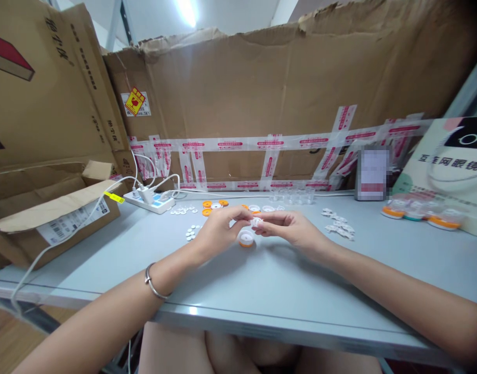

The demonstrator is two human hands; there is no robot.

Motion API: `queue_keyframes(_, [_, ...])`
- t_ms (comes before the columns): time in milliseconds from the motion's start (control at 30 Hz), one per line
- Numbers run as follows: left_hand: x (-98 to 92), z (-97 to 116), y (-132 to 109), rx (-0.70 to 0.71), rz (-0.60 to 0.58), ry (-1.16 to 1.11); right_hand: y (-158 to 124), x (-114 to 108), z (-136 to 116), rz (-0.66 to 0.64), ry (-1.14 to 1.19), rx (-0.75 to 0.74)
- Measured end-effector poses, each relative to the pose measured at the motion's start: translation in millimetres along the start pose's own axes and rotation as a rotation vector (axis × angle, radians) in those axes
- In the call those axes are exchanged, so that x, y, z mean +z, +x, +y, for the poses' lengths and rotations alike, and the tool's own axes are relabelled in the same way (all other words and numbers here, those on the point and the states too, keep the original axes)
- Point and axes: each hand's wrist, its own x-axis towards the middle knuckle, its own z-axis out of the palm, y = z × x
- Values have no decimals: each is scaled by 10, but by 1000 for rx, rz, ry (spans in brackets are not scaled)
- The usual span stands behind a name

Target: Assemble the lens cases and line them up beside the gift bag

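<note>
Pinching one small white piece [256, 222] from both sides: left hand [219, 228] and right hand [289, 228], fingertips of each closed on it, held just above the grey table [262, 301] at centre, presumably raised for a surer fingertip grip on so slight a part. Nearer, one metal bangle [155, 283] on the left wrist. Directly beneath the fingers, one orange-and-white cap [245, 239], resting on the table, kept close at hand by the look of it. Left of the left hand, a small cluster of white discs [191, 232], about five, too small for a firm count. Farther, behind the hands: three orange rings [213, 204] counted, more white discs beside them, number unclear. Right of the right hand, a loose heap of white scraps [340, 224], uncounted, seemingly set aside. Far centre, one row of clear cups [293, 196], count unsure. Far left, one white power strip [148, 200], plugs in, cable trailing toward the near left edge; one open cardboard box [47, 218] beside it. Far right, three coloured cases [418, 214] before one printed carton [449, 161]. At the back, taped cardboard sheets [281, 93], upright, apparently as a screen round the table.
</note>
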Motion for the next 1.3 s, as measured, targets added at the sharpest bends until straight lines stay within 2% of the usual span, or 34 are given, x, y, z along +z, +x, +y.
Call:
queue_keyframes(133, [-4,-1,0,24,13,-9,-17,4,-11,2,-47,-25])
queue_keyframes(267, [0,-4,-4,34,18,3,-19,13,-32,-15,17,-26])
queue_keyframes(533, [8,-15,-15,90,-1,76,3,-26,-38,-57,204,150])
queue_keyframes(767, [18,-17,-21,212,2,128,6,-67,-27,-131,233,170])
queue_keyframes(1000, [5,0,-25,211,-53,147,-22,-34,-57,-110,237,188])
queue_keyframes(1133, [-23,-11,-17,236,-89,154,-19,-19,-69,-146,293,210])
queue_keyframes(1300, [-15,-27,0,185,9,91,-16,-26,-57,-138,297,193])
